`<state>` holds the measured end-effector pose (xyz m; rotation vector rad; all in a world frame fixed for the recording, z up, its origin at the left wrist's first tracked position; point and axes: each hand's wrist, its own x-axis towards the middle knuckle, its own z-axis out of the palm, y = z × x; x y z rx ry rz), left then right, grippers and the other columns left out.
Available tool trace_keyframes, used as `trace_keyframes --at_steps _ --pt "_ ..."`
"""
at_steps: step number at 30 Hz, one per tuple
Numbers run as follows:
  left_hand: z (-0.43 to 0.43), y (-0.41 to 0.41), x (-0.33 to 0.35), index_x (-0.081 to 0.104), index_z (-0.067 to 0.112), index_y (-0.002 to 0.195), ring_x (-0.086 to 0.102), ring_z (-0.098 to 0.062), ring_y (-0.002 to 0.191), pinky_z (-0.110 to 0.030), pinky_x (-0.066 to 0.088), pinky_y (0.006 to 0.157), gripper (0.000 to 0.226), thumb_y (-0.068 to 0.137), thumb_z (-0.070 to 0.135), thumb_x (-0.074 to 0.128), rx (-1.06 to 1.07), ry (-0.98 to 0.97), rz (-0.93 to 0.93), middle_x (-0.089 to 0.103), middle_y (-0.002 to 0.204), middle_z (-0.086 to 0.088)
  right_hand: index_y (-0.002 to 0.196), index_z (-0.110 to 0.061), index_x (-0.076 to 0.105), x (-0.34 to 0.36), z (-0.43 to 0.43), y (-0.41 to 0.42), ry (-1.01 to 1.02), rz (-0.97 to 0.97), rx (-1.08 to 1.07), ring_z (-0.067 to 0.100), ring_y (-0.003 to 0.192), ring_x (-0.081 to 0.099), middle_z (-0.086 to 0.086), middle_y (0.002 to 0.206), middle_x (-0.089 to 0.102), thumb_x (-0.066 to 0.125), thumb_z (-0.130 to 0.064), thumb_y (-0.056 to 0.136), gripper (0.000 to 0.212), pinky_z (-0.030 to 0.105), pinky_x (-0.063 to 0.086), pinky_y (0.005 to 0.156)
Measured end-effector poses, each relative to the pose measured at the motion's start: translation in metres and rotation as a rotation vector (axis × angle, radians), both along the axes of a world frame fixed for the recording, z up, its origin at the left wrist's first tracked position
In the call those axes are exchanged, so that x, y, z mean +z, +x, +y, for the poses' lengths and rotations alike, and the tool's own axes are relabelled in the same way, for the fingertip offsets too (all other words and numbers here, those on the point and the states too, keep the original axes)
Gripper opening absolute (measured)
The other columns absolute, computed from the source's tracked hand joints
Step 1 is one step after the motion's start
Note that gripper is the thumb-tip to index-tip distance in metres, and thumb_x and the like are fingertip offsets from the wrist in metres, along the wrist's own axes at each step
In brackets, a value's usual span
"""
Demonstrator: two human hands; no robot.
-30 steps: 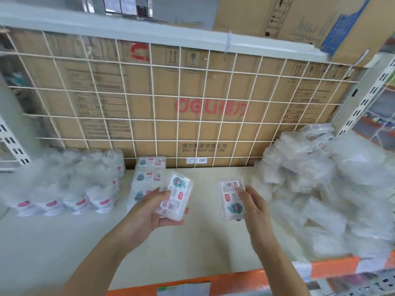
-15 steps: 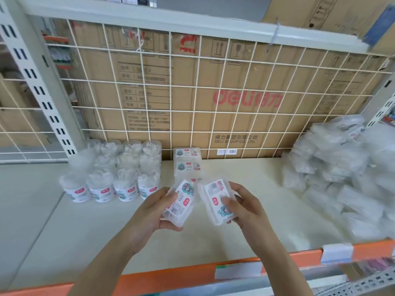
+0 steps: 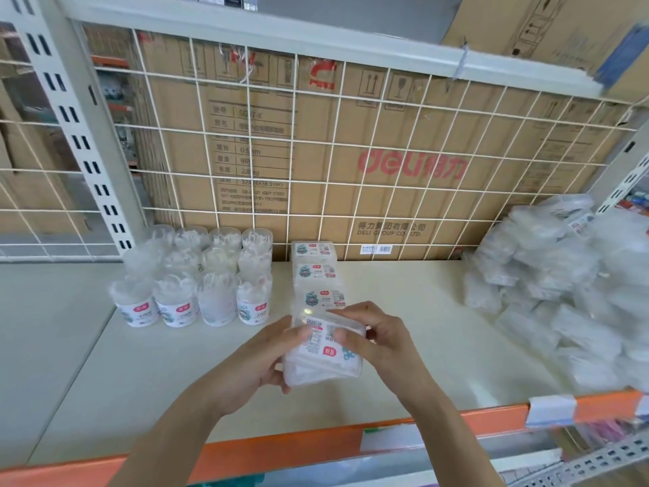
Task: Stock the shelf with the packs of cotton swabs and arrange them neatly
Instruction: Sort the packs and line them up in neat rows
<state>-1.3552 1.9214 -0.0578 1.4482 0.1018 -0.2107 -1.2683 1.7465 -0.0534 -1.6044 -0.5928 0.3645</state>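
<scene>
Left hand [image 3: 260, 367] and right hand [image 3: 382, 342] grip stacked swab packs [image 3: 321, 353] above shelf [image 3: 439, 332]; fingers curled round packs; row of packs [image 3: 316, 272] behind.

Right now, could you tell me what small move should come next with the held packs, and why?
Probably set the held packs down at the front of the row of boxes: left hand and right hand grip them just before it.

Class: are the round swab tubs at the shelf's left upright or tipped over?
Upright: the round tubs stand on their bases in rows on the shelf.
</scene>
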Motion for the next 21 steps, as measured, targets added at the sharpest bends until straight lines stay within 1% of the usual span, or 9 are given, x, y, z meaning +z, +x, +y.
trace_keyframes --at_steps 2,4,5,8,10,12,14,17,21 --pt "-0.001 0.001 -0.001 0.052 0.023 0.127 0.059 -0.012 0.078 -0.024 0.044 0.057 0.078 0.06 0.058 0.07 0.0 0.022 0.011 0.067 0.107 -0.006 0.097 -0.022 0.074 0.0 -0.002 0.0 -0.016 0.04 0.079 0.018 0.094 0.066 0.0 0.102 0.069 0.073 -0.032 0.072 0.027 0.033 0.054 0.078" --pt "-0.004 0.004 -0.003 0.049 0.016 0.126 0.061 -0.013 0.078 -0.024 0.044 0.056 0.08 0.058 0.051 0.07 0.059 0.014 0.014 0.068 0.102 -0.005 0.101 -0.01 0.068 0.001 -0.005 0.0 -0.029 0.094 0.134 0.016 0.091 0.067 0.0 0.097 0.071 0.067 -0.022 0.077 0.027 0.025 0.053 0.074" --pt "-0.005 0.005 -0.003 0.049 0.014 0.124 0.062 -0.013 0.078 -0.024 0.045 0.057 0.081 0.054 0.05 0.071 0.121 0.005 0.016 0.068 0.099 -0.006 0.104 -0.008 0.065 0.002 -0.006 0.0 -0.051 0.105 0.129 0.016 0.09 0.067 0.001 0.096 0.071 0.067 -0.021 0.077 0.03 0.023 0.052 0.073" --pt "-0.008 0.01 -0.004 0.049 0.017 0.119 0.066 -0.016 0.084 -0.024 0.052 0.066 0.082 0.047 0.05 0.071 0.298 -0.04 -0.023 0.068 0.1 -0.007 0.119 -0.02 0.057 -0.001 -0.009 -0.002 -0.138 0.161 0.147 0.025 0.094 0.066 0.015 0.101 0.068 0.074 -0.037 0.068 0.056 0.033 0.054 0.082" --pt "-0.011 0.011 -0.002 0.05 0.021 0.119 0.066 -0.016 0.091 -0.024 0.052 0.071 0.079 0.05 0.053 0.069 0.344 -0.064 -0.072 0.07 0.102 -0.003 0.13 -0.032 0.046 -0.004 -0.01 -0.005 -0.153 0.208 0.192 0.026 0.099 0.065 0.017 0.108 0.065 0.074 -0.04 0.066 0.07 0.038 0.053 0.089" --pt "-0.015 0.01 0.0 0.048 0.026 0.123 0.064 -0.015 0.099 -0.023 0.049 0.074 0.08 0.053 0.056 0.068 0.347 -0.05 -0.111 0.068 0.11 -0.001 0.134 -0.042 0.035 -0.004 -0.009 -0.009 -0.056 0.27 0.149 0.022 0.1 0.066 0.017 0.114 0.062 0.073 -0.034 0.067 0.077 0.036 0.055 0.085" --pt "-0.02 0.01 0.0 0.045 0.029 0.128 0.063 -0.011 0.103 -0.02 0.048 0.076 0.087 0.05 0.057 0.072 0.32 -0.031 -0.13 0.065 0.116 0.002 0.132 -0.045 0.036 -0.004 -0.006 -0.014 0.084 0.327 0.058 0.021 0.1 0.067 0.013 0.113 0.063 0.073 -0.032 0.068 0.075 0.035 0.056 0.078" --pt "-0.032 0.008 -0.003 0.045 0.033 0.127 0.064 -0.005 0.096 -0.018 0.049 0.071 0.085 0.049 0.052 0.072 0.265 0.035 -0.133 0.063 0.114 0.006 0.125 -0.032 0.046 -0.009 -0.003 -0.019 0.195 0.339 -0.06 0.023 0.099 0.066 0.01 0.109 0.066 0.076 -0.037 0.062 0.07 0.035 0.056 0.075" --pt "-0.034 0.006 -0.013 0.057 0.027 0.116 0.064 -0.005 0.087 -0.017 0.048 0.066 0.07 0.05 0.047 0.068 0.277 0.07 -0.145 0.067 0.106 0.006 0.114 -0.015 0.053 -0.015 -0.008 -0.021 0.167 0.306 -0.136 0.024 0.095 0.067 0.014 0.106 0.066 0.074 -0.042 0.056 0.067 0.033 0.057 0.072"
